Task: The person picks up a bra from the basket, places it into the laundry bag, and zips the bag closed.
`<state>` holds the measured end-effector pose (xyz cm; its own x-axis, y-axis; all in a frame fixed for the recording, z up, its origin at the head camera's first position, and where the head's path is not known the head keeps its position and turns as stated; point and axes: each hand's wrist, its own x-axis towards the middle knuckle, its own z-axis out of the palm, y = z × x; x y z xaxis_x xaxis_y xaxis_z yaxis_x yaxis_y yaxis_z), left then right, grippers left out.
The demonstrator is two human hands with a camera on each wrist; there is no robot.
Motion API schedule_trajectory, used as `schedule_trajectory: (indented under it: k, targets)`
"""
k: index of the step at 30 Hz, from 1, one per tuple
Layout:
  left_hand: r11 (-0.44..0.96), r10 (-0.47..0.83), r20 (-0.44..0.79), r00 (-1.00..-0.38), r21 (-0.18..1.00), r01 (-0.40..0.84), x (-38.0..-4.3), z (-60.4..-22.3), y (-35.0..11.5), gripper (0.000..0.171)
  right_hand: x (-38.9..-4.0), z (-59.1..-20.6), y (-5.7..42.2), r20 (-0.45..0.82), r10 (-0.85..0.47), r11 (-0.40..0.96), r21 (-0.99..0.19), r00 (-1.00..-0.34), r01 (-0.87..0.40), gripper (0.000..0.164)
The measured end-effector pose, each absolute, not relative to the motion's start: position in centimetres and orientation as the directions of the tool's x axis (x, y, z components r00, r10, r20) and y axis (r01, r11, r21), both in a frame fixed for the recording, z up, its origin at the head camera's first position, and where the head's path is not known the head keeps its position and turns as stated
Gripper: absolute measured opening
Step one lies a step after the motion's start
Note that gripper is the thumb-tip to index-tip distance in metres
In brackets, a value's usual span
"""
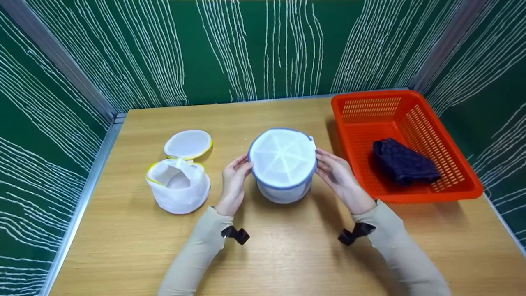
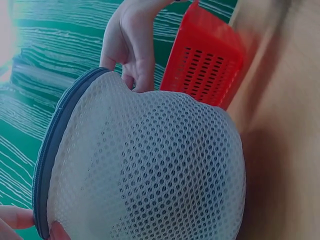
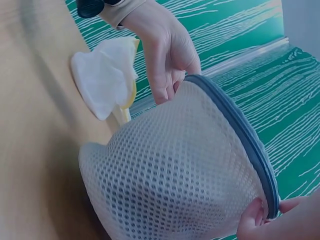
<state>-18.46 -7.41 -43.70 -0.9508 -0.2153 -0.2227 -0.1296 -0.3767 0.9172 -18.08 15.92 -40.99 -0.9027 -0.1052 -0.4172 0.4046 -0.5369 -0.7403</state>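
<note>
A round white mesh laundry bag (image 1: 283,156) with a blue-grey zipper rim is upright in the middle, its lid lying over the top. My left hand (image 1: 235,183) pinches the rim on the left side, thumb and fingers on either side of the edge. On the opposite side my right hand (image 1: 339,174) pinches the rim beside a small white tab. Both wrist views show the honeycomb mesh of the bag's side (image 2: 170,155) bulging out below the zipper band (image 3: 245,127). To the left stands a second white mesh bag (image 1: 178,197) with yellow trim, its lid (image 1: 188,144) folded back behind it.
At the right, an orange-red plastic basket (image 1: 415,196) with slotted walls holds a dark navy cloth item (image 1: 404,160). The wooden table (image 1: 283,246) meets green panels (image 1: 263,49) with white streaks at the back and both sides.
</note>
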Motion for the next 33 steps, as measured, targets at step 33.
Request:
schedule_trajectory:
  k: [33]
  targets:
    - [-0.349,-0.183,-0.296,-0.938,0.911,-0.219,-28.1,-42.2,-6.2,0.041,-28.3,-39.5,14.6,-0.527,0.119,-0.501,-0.764,-0.841,0.408,0.039]
